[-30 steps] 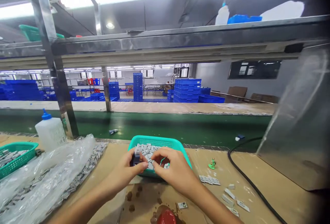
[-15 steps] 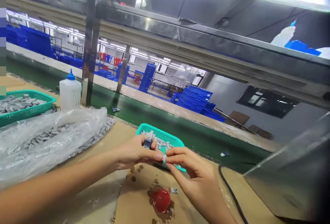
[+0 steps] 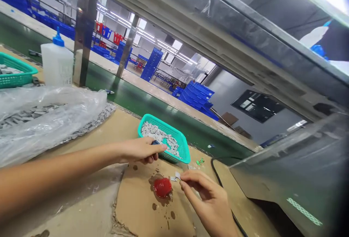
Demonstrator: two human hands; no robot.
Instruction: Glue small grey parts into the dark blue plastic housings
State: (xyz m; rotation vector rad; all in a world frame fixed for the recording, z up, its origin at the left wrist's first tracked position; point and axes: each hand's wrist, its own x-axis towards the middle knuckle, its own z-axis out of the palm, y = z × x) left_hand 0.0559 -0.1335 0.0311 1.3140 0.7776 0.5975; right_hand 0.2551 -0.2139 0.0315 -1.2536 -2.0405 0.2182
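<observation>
My left hand (image 3: 143, 149) is closed around a small dark blue-grey plastic part (image 3: 155, 143), mostly hidden by the fingers. It is in front of a green basket (image 3: 185, 149) of small pale plastic pieces (image 3: 155, 132). Lower right, my right hand (image 3: 208, 195) pinches a small flat white plastic piece (image 3: 177, 175) between thumb and fingertips. Just left of that piece, a similar small pale piece (image 3: 173, 179) rests on the cardboard (image 3: 141, 208). Beside it is a glossy red round object (image 3: 163, 187), with wet spots around it.
On the left lie a clear plastic bag (image 3: 62, 117) of grey pieces, a white squeeze bottle (image 3: 57, 64) with a blue cap, and another green basket (image 3: 19, 79). A black cable (image 3: 216, 173) and small green bits (image 3: 200, 161) are at right. Behind runs a green conveyor belt (image 3: 163, 111).
My hands have come apart. The right moved down beside the red object with a small white piece; the left stays near the basket, holding the dark part. The view has tilted and shifted.
</observation>
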